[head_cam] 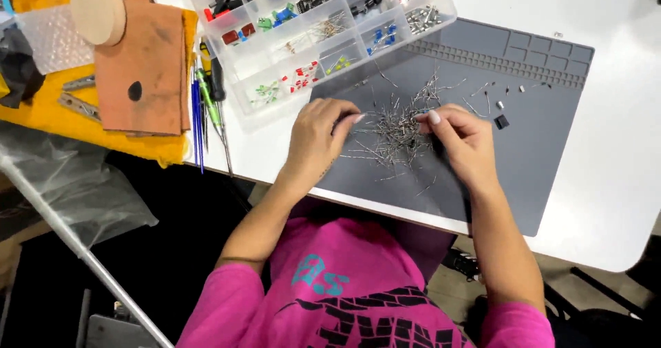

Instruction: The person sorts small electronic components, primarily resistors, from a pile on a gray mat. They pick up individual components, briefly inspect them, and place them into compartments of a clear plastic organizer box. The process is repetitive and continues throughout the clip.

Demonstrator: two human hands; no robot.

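Wire-lead pile point(396, 131) on grey mat point(544, 148) being flanked: left hand point(318, 136) and right hand point(460, 136) each pinching leads at pile edges.

We are looking down on a white, round-cornered worktop point(606, 183) that is catching bright, even light. Below its edge we are seeing a dark floor point(179, 224), and a slim grey metal bar point(76, 245) is slanting across crumpled clear plastic sheeting point(82, 190) at the left.

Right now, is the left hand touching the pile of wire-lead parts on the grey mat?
Touching. Head view: left hand fingertips lie among the leads at the edge of the pile on the grey mat.
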